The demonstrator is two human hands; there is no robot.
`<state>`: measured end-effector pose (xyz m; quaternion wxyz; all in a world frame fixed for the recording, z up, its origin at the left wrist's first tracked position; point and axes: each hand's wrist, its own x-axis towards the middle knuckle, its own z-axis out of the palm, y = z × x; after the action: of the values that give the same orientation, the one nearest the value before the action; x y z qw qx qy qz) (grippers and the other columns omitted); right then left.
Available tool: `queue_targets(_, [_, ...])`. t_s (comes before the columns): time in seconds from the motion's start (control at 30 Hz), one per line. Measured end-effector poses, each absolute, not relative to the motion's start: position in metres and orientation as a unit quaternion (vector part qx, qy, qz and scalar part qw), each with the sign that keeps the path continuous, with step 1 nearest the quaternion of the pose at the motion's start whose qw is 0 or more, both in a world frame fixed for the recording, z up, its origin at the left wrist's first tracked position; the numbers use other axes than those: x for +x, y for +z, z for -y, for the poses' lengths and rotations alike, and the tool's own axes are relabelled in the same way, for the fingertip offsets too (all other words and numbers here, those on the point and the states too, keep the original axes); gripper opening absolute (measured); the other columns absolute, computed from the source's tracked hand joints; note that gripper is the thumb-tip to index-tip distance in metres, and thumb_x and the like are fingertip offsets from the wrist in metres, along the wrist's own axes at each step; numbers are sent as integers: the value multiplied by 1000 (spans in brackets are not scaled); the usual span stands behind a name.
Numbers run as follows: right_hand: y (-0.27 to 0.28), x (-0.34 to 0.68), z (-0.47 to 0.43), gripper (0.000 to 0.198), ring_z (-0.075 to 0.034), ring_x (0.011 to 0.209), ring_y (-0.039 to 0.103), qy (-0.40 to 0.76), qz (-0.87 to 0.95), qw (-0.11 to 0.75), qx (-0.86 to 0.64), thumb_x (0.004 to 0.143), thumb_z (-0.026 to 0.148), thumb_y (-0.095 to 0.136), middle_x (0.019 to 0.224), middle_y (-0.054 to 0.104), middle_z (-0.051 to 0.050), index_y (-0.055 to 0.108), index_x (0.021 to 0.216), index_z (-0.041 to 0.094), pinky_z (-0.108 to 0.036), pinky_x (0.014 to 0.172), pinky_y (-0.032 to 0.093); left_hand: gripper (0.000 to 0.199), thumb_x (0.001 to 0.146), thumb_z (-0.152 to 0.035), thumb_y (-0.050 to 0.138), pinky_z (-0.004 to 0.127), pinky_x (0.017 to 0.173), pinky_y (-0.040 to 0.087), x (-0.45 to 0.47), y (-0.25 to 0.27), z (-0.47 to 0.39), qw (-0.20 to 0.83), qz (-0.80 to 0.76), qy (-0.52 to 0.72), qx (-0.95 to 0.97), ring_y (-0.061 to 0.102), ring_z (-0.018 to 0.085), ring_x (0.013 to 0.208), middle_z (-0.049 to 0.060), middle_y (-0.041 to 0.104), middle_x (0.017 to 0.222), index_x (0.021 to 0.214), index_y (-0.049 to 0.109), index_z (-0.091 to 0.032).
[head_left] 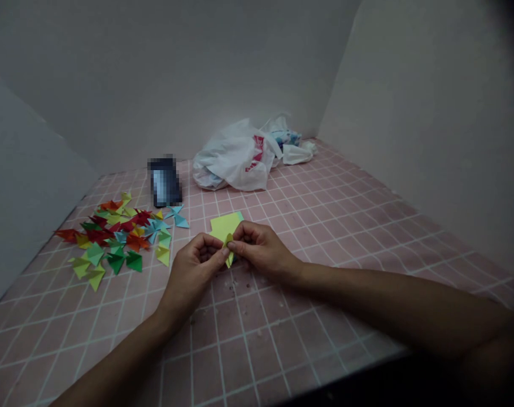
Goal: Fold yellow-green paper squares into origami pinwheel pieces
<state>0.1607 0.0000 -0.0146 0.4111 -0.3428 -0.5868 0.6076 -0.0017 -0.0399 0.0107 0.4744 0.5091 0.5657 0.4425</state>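
A small folded yellow paper (229, 255) is pinched between both hands at the middle of the view. My left hand (197, 257) grips it from the left with thumb and forefinger. From the right, my right hand (261, 249) holds its upper part, fingers closed. Just behind the hands lies a stack of square paper sheets (223, 223), yellow on top with a pale green edge showing at the right. The hands hide the near part of the stack.
Many-coloured folded paper pieces (113, 232) lie in a loose heap at the left. Behind them a dark, pixelated device (166, 183) stands near the wall. White plastic bags (240, 155) sit at the back. Tiny scraps dot the pink checked tablecloth (325, 226).
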Motion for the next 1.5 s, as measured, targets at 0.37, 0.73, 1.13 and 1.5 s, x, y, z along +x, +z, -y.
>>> queue_targets(0.37, [-17, 162, -3, 12, -7, 45, 50, 630, 593, 387, -318, 90, 28, 59, 61, 55, 6, 55, 84, 19, -20, 43, 37, 26, 67, -30, 81, 22, 56, 44, -5, 10, 36, 548, -572, 436, 427, 58, 10, 57, -4, 63, 67, 80, 62, -17])
queue_targets(0.73, [-14, 163, -1, 16, -8, 46, 49, 624, 604, 382, -316, 92, 30, 56, 58, 54, 6, 53, 81, 19, -20, 46, 38, 23, 83, -38, 68, 23, 58, 44, -3, 15, 40, 472, -559, 424, 533, 55, 11, 60, -2, 62, 68, 75, 63, -17])
queue_targets(1.13, [-15, 161, -1, 11, -8, 45, 48, 648, 581, 380, -314, 89, 22, 58, 56, 54, 6, 52, 80, 19, -20, 44, 37, 20, 83, -36, 68, 23, 58, 46, -1, 14, 41, 462, -558, 433, 536, 56, 12, 61, -2, 61, 67, 75, 63, -18])
queue_targets(1.5, [-18, 163, -3, 12, -7, 46, 50, 650, 584, 383, -298, 92, 26, 56, 58, 55, 6, 53, 83, 19, -20, 47, 39, 18, 83, -35, 67, 24, 60, 46, -2, 15, 41, 450, -562, 430, 545, 57, 13, 63, -2, 62, 69, 75, 63, -19])
